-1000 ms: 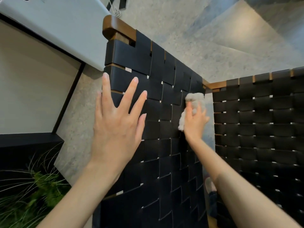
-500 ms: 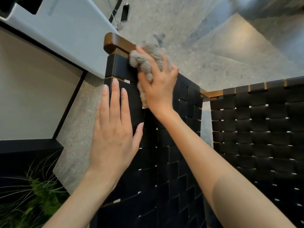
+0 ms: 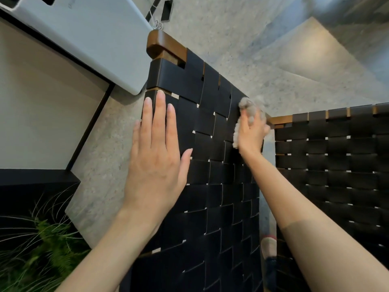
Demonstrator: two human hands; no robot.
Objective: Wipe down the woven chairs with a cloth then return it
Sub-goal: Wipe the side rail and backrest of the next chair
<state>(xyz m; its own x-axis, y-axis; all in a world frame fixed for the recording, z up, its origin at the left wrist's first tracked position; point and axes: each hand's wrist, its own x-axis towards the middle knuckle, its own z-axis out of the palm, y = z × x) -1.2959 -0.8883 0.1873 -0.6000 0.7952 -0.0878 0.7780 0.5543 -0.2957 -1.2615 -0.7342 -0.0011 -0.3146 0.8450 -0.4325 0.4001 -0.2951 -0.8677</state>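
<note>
The right hand is clutching the fluffy cloth against the near woven chair, toward 2 o'clock on its black panel; the cloth is bulging from the fist at 12 and 8 o'clock; the left hand, fingers straight, is lying flat at the panel's 9 o'clock edge; a second woven chair is standing at 3 o'clock.

Speckled grey floor; white tabletop upper left; green plant lower left.
</note>
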